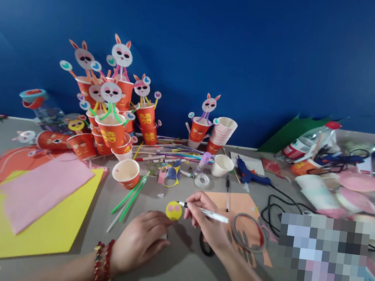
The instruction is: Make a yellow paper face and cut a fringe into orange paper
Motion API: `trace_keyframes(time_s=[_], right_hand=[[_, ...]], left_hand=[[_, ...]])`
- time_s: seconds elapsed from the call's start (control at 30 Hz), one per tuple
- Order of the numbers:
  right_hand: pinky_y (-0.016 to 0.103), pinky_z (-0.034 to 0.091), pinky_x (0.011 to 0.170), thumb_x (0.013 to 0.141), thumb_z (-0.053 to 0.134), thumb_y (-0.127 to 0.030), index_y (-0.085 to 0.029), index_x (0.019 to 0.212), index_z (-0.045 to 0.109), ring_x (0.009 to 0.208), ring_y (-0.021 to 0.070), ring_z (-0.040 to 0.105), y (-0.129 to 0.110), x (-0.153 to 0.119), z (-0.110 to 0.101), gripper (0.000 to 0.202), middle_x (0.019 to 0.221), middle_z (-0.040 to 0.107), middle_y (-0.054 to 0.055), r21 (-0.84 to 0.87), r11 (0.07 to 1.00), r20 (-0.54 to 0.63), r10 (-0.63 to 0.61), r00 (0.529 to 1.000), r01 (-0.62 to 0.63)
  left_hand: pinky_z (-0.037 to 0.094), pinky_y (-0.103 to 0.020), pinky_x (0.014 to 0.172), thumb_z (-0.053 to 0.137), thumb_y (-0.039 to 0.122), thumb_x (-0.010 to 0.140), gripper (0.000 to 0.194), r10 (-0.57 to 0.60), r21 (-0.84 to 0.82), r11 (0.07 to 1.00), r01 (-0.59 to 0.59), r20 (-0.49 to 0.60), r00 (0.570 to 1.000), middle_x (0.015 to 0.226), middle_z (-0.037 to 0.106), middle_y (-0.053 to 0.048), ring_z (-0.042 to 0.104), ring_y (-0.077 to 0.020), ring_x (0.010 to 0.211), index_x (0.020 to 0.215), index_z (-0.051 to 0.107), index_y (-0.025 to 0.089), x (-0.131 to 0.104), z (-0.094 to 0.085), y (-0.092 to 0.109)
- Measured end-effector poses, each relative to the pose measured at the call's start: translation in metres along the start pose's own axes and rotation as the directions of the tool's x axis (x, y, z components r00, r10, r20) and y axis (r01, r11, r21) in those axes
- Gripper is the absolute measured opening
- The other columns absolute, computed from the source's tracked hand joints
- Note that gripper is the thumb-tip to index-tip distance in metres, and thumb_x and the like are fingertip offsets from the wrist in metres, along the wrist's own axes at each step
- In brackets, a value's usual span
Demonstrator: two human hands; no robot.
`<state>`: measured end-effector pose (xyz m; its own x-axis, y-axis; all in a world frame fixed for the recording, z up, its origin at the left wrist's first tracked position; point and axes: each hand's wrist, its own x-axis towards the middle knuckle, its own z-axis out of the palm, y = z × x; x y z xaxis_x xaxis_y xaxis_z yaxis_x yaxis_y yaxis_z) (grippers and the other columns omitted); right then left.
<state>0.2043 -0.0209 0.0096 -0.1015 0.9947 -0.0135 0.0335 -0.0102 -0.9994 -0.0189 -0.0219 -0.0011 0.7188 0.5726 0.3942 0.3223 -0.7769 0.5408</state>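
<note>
A small yellow paper circle (173,211) with two pink patches lies at the middle front of the table. The fingers of my left hand (144,238) are curled together, fingertips at the circle's lower edge. Something small and whitish shows by the left thumb, too hidden to name. My right hand (204,213) grips a white marker pen (214,216), its dark tip pointing left at the circle's upper right edge. Whether the tip touches the paper, I cannot tell. Black-handled scissors (206,245) lie partly hidden under my right wrist.
Red paper cups (110,131) with paper rabbits stand at the back left. Yellow sheets (57,225) lie left. Green straws (129,197), an open cup (126,173), a tape roll (202,180), orange paper (241,202) and a blue glue gun (252,173) surround my hands.
</note>
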Motion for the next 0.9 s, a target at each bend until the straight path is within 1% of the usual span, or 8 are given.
trace_keyframes(time_s=[0.07, 0.1, 0.2, 0.3, 0.4, 0.57, 0.77, 0.9], right_hand=[[0.019, 0.037, 0.048, 0.089, 0.058, -0.035, -0.018, 0.092, 0.055, 0.052, 0.0094, 0.048, 0.005, 0.004, 0.0, 0.018, 0.07, 0.063, -0.001, -0.095, 0.995, 0.039, -0.021, 0.999, 0.025], [0.02, 0.036, 0.049, 0.088, 0.059, -0.033, -0.018, 0.091, 0.056, 0.055, 0.0098, 0.048, 0.008, 0.005, 0.001, 0.016, 0.07, 0.062, -0.001, -0.144, 0.988, 0.046, -0.049, 0.998, 0.055], [0.02, 0.034, 0.052, 0.086, 0.06, -0.027, -0.018, 0.08, 0.057, 0.057, 0.0101, 0.045, 0.016, 0.008, 0.005, 0.011, 0.065, 0.055, -0.003, -0.27, 0.952, 0.032, -0.142, 0.989, 0.145], [0.021, 0.033, 0.052, 0.085, 0.056, -0.022, -0.019, 0.072, 0.053, 0.055, 0.0101, 0.043, 0.021, 0.01, 0.008, 0.013, 0.061, 0.051, -0.005, -0.341, 0.923, 0.047, -0.174, 0.984, 0.18], [0.021, 0.033, 0.053, 0.083, 0.054, -0.019, -0.02, 0.07, 0.051, 0.055, 0.0105, 0.044, 0.024, 0.012, 0.01, 0.014, 0.06, 0.052, -0.005, -0.354, 0.917, 0.079, -0.164, 0.983, 0.182], [0.021, 0.033, 0.053, 0.084, 0.051, -0.019, -0.02, 0.07, 0.051, 0.056, 0.0111, 0.045, 0.026, 0.013, 0.009, 0.013, 0.06, 0.051, -0.005, -0.336, 0.926, 0.066, -0.161, 0.985, 0.173], [0.021, 0.034, 0.054, 0.085, 0.051, -0.018, -0.02, 0.072, 0.052, 0.056, 0.0114, 0.047, 0.026, 0.014, 0.009, 0.013, 0.061, 0.052, -0.005, -0.351, 0.924, 0.085, -0.133, 0.987, 0.154], [0.021, 0.035, 0.056, 0.087, 0.051, -0.018, -0.02, 0.074, 0.051, 0.058, 0.012, 0.049, 0.027, 0.014, 0.009, 0.013, 0.064, 0.054, -0.005, -0.349, 0.923, 0.1, -0.136, 0.986, 0.163]], left_hand=[[0.049, -0.039, 0.095, 0.05, 0.025, 0.096, 0.012, 0.015, 0.05, 0.999, -0.016, 0.024, 1.0, 0.117, 0.068, -0.011, 0.06, -0.0241, 0.113, 0.096, 0.06, 0.017, 0.0, 0.001, 0.0], [0.049, -0.04, 0.096, 0.05, 0.025, 0.096, 0.013, 0.01, 0.071, 0.997, -0.012, 0.032, 0.999, 0.12, 0.067, -0.011, 0.059, -0.0242, 0.114, 0.097, 0.06, 0.017, 0.0, 0.002, -0.001], [0.049, -0.042, 0.098, 0.051, 0.026, 0.095, 0.015, -0.017, 0.118, 0.993, 0.011, 0.047, 0.999, 0.123, 0.066, -0.011, 0.059, -0.0247, 0.116, 0.099, 0.062, 0.017, -0.001, 0.003, -0.002], [0.05, -0.042, 0.098, 0.05, 0.027, 0.095, 0.017, -0.024, 0.131, 0.991, 0.016, 0.058, 0.998, 0.121, 0.067, -0.01, 0.06, -0.0243, 0.116, 0.1, 0.063, 0.017, 0.0, 0.003, -0.004], [0.05, -0.042, 0.099, 0.048, 0.026, 0.096, 0.018, -0.012, 0.133, 0.991, 0.004, 0.06, 0.998, 0.118, 0.069, -0.01, 0.061, -0.0238, 0.115, 0.098, 0.064, 0.018, 0.0, 0.004, -0.005], [0.049, -0.043, 0.099, 0.048, 0.025, 0.096, 0.018, -0.006, 0.122, 0.993, -0.002, 0.068, 0.998, 0.117, 0.069, -0.01, 0.061, -0.0243, 0.114, 0.098, 0.064, 0.018, 0.001, 0.004, -0.006], [0.049, -0.043, 0.1, 0.048, 0.025, 0.095, 0.017, -0.025, 0.119, 0.993, 0.015, 0.087, 0.996, 0.117, 0.069, -0.01, 0.06, -0.0239, 0.116, 0.098, 0.064, 0.018, 0.001, 0.004, -0.006], [0.049, -0.043, 0.099, 0.049, 0.025, 0.095, 0.016, -0.025, 0.122, 0.992, 0.014, 0.095, 0.995, 0.115, 0.069, -0.01, 0.06, -0.024, 0.116, 0.097, 0.064, 0.018, 0.001, 0.003, -0.006]])
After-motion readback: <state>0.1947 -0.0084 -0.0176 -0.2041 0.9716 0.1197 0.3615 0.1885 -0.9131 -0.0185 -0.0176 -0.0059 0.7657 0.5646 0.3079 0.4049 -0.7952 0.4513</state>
